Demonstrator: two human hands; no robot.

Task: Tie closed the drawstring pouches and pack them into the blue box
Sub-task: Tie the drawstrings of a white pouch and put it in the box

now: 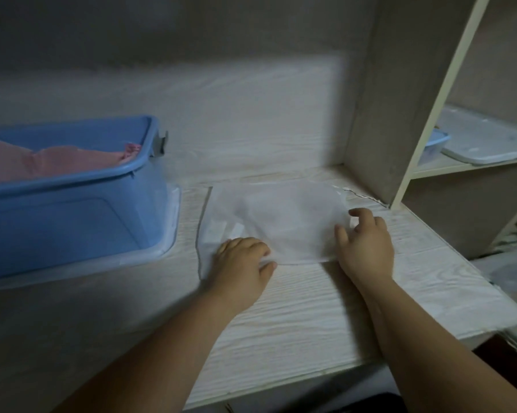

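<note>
Two hands on a white pouch beside the blue box

The blue box (72, 177) stands at the left of the worktop (296, 317) with pink pouches (51, 162) inside. Just to its right, a sheer white pouch (281, 216) lies flat. The left hand (242, 260) rests knuckles-up on its near left corner, fingers bent. The right hand (367, 242) curls over its right edge. Blur hides whether either hand pinches the cloth. A shelf (430, 169) stands at the far right.

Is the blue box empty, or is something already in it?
Not empty. Pink fabric lies inside the blue box, reaching its near rim; how full, cannot tell.
</note>
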